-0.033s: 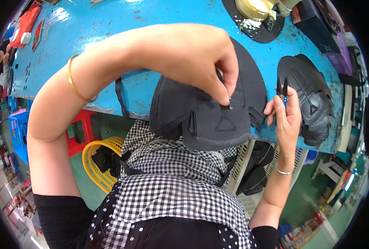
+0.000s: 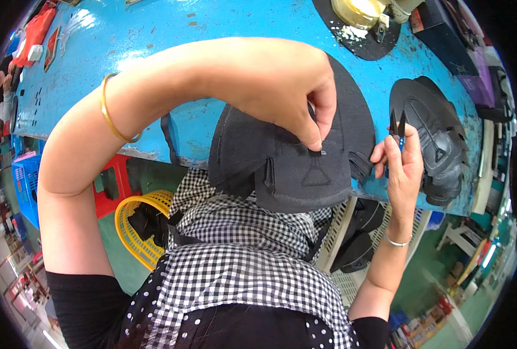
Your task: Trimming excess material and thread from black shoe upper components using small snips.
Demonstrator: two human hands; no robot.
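Note:
A stack of black fabric pieces [image 2: 293,192], with stitched outlines and slits along the near edge, lies on the blue table's front edge and overhangs it. My left hand [image 2: 290,87] arches over the stack from the far side. Its thumb and forefinger are pinched together at the top layer, beside a tiny greyish bit [image 2: 323,153]; what they grip is too small to make out. To the right of the stack my right hand [image 2: 404,166] holds thread snips [image 2: 397,125], dark blades pointing away from me and slightly apart.
More shaped black pieces [image 2: 430,134] lie right of my right hand. At the back right, a tin [image 2: 354,13] with yellowish contents stands on a black sheet. Below the table are a yellow basket [image 2: 132,230] with black scraps, a red stool [image 2: 119,183] and a pale crate [image 2: 337,232].
My left hand and forearm have shifted very slightly, with the pinched fingertips a touch lower on the fabric. My right hand with the snips is almost unmoved.

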